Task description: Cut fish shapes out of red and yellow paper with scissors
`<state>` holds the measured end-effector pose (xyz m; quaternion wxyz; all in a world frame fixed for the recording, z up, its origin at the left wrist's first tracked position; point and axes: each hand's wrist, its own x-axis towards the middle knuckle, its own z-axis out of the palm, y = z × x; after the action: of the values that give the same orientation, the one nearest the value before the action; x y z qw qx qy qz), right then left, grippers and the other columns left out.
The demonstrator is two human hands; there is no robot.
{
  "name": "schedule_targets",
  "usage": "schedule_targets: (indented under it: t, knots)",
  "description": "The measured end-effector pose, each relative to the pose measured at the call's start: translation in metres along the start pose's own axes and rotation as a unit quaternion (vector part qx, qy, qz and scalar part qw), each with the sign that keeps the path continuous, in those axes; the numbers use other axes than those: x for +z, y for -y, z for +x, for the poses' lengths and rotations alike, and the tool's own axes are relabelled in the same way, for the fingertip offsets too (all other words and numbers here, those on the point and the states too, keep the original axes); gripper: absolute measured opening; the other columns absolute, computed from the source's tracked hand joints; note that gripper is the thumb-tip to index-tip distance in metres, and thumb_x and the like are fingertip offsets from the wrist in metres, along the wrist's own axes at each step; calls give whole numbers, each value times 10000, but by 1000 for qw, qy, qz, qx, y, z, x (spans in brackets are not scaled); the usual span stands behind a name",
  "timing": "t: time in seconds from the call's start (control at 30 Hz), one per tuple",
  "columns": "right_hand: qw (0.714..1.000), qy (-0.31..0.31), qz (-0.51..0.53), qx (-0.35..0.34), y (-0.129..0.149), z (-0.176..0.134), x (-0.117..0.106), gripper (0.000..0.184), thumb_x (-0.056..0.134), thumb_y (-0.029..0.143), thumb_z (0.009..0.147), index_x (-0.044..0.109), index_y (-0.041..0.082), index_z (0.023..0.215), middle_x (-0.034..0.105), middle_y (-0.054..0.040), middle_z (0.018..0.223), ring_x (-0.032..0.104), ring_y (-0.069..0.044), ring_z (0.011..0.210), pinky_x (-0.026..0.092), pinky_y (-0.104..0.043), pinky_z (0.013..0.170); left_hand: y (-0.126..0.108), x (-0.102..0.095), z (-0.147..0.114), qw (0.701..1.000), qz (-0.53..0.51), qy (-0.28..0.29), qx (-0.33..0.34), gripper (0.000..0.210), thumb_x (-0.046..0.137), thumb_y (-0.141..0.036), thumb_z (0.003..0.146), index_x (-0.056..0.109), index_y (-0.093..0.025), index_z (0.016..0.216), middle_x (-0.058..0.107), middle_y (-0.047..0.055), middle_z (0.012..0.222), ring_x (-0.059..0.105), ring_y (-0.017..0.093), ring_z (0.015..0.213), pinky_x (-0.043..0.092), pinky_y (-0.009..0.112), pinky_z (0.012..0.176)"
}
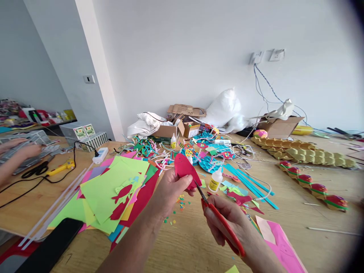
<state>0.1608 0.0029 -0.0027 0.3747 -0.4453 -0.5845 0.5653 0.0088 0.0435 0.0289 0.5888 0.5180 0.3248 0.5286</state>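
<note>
My left hand [174, 189] pinches a piece of red paper [184, 167] with a rounded upper edge, held up above the table. In my right hand [230, 220] is a pair of red-handled scissors [226, 223]. The blades point up and to the left and meet the lower right edge of the red paper; how far they are apart I cannot tell. Several red fish-shaped cutouts [123, 193] lie on a stack of coloured paper [99, 185] to the left. A small white glue bottle [215, 179] stands just beyond the scissors.
At left are a black phone [54, 246], a yellow glue gun [61, 167], black scissors [34, 170] and another person's hands [21, 151]. Egg cartons [318, 156] and a painted carton strip [313, 184] lie at right. Blue strips [253, 185] and red paper scraps [239, 198] spread beyond my right hand.
</note>
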Motion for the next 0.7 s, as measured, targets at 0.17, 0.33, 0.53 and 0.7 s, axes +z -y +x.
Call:
schedule_targets:
  t: [0.17,0.33,0.53,0.7]
  knots:
    - [1000,-5,0,2,-1,1,0,474,552,645,715,428,201,606,420,88,329,278,-39,279,178,-172,333,-1,0,0,1000,3,5,7,148,577,-275,701,571,-142,636,591,6,582,527,100,546,439,205,519]
    - [1000,-8,-5,3,-3,2,0,456,572,623,714,432,203,606,416,91,326,287,-44,269,175,-177,330,1,-2,0,999,19,14,24,151,562,-269,734,565,-140,656,584,6,577,519,101,548,442,208,530]
    - [1000,-14,-7,1,-3,2,-2,460,577,626,707,423,203,613,420,88,334,306,-46,274,166,-173,333,4,-7,1,996,67,28,51,171,522,-312,802,571,-149,786,617,12,688,548,108,612,460,221,585]
    - [1000,-22,-11,5,-2,3,-2,469,571,633,707,417,202,606,404,92,337,308,-44,279,172,-169,335,5,-7,1,993,94,42,51,147,529,-289,782,567,-150,759,587,0,679,532,101,617,449,215,598]
